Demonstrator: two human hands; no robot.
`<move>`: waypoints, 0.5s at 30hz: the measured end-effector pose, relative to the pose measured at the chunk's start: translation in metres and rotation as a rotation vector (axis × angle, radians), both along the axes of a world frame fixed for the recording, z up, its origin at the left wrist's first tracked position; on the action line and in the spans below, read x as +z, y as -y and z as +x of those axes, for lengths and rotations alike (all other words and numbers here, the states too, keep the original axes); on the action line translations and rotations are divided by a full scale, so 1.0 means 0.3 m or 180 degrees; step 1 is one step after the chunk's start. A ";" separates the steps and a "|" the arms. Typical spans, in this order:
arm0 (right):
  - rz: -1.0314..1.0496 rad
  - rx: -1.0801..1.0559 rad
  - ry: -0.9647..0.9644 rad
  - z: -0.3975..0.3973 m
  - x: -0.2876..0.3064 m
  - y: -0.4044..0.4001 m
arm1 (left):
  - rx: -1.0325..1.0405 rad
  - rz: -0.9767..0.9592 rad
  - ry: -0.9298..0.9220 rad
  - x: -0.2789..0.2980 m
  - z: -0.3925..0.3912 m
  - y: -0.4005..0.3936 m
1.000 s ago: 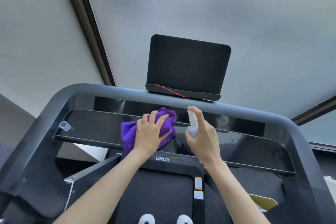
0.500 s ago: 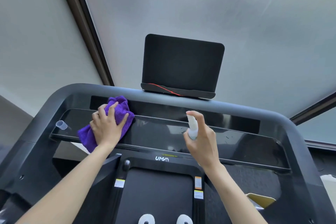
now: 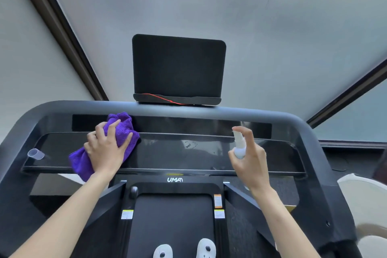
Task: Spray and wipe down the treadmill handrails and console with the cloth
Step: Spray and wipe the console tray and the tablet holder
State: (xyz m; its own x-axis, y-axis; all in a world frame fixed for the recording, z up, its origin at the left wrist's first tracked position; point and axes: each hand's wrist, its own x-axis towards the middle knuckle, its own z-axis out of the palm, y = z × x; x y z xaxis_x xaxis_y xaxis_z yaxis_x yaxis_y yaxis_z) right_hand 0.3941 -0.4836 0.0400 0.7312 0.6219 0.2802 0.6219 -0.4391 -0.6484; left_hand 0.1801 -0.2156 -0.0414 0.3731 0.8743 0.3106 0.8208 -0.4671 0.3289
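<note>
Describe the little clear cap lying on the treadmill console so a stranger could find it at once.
Start at the glossy black console panel under the grey handrail. Follow it to its far left end, past the left hand pressing the purple cloth. There lies the clear plastic cap, the only transparent thing on the panel.

There is just one view, from the camera on my head, wide-angled and bending straight lines near the edges. It looks forward and down over the treadmill's console [image 3: 188, 153], which spans the middle from left to right, close in front of me. My forearms reach in from the near edge. Far beyond stands the black tablet holder [image 3: 179, 67] against pale window panels. At the very bottom, near me, the belt [image 3: 173, 226] and my shoe tips [image 3: 206, 248] show.
</note>
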 end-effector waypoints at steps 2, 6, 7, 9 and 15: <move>0.0100 -0.0100 0.0027 0.019 0.002 0.030 | -0.0026 -0.0030 -0.0003 0.002 0.003 0.007; 0.0160 -0.0427 0.0199 0.065 0.011 0.139 | -0.0011 -0.0030 0.0026 0.004 0.005 0.010; 0.0142 -0.0502 0.0194 0.079 0.011 0.165 | 0.0000 -0.0032 0.0032 0.003 0.007 0.011; 0.0089 -0.0610 0.0163 0.106 0.005 0.197 | 0.0016 -0.0023 0.0042 0.004 0.014 0.016; 0.0106 -0.0762 0.0051 0.129 -0.008 0.179 | -0.0019 -0.0054 0.0014 0.006 0.035 0.033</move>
